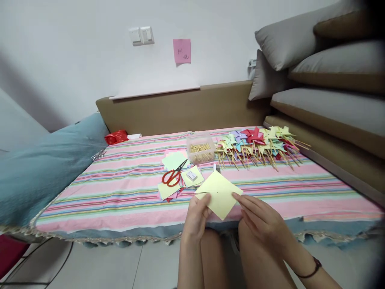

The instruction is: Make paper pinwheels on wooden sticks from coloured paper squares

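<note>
A square of pale yellow paper is held up in front of me, one corner pointing upward. It has a small dark mark near its middle and a slit running in from the left corner. My left hand pinches its left side, thumb on top. At the right corner, the fingertips of my right hand grip the paper. Red-handled scissors lie to the left on stacks of coloured paper. Beside them a small white box rests on more yellow sheets.
A clear plastic box of wooden sticks stands behind the paper. Several finished paper pinwheels are heaped to its right. A red plastic bag sits at the back left. Grey cushions are stacked on the right. Striped cloth covers the seat.
</note>
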`<state>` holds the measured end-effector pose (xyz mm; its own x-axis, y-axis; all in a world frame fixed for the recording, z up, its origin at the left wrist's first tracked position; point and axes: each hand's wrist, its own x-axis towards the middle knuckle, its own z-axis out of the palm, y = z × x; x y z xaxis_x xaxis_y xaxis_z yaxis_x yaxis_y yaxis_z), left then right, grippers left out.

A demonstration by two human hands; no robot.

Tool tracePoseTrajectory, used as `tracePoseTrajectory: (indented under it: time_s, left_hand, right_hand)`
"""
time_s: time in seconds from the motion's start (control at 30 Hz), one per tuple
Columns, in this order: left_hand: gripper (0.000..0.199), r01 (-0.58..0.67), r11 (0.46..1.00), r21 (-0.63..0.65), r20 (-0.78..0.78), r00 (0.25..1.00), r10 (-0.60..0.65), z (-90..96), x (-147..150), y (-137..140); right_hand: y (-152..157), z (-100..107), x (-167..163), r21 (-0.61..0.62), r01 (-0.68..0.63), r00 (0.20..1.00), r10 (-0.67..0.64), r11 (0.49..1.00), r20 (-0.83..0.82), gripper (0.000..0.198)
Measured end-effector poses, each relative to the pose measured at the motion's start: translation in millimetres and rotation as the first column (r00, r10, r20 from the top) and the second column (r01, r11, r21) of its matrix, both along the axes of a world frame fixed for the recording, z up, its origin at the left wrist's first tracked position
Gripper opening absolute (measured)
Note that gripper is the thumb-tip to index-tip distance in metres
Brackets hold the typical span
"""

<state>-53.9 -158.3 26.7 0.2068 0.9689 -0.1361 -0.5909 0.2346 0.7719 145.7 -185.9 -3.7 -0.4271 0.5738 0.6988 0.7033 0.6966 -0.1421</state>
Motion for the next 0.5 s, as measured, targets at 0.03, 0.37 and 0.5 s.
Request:
tracePoseTrajectory:
  time_s: [0.03, 0.37, 0.5]
  left_hand:
    - [0.058, -0.013, 1.0, -0.014, -0.06, 0.998, 0.012, 0.6, 4.6, -6.2]
    - [0.042, -0.264, 0.962, -0.074, -0.165, 0.954, 0.25, 10.6, 27.5, -72.1]
    - [0.032, -0.228, 0.972, -0.057, -0.234, 0.95, 0.209, 9.2, 30.1, -95.7]
  right_hand:
    - [-8.0, 1.7, 4.3, -0.003, -0.004, 1.0, 0.004, 1.0, -0.009, 0.054]
    - [-97.5, -5.8, -8.3, -0.341, 0.091, 0.749, -0.29, 0.936, -0.595, 0.038]
    - [-110.9, -0.5, -19.6, -0.409, -0.185, 0.718, -0.161, 0.894, -0.678, 0.026]
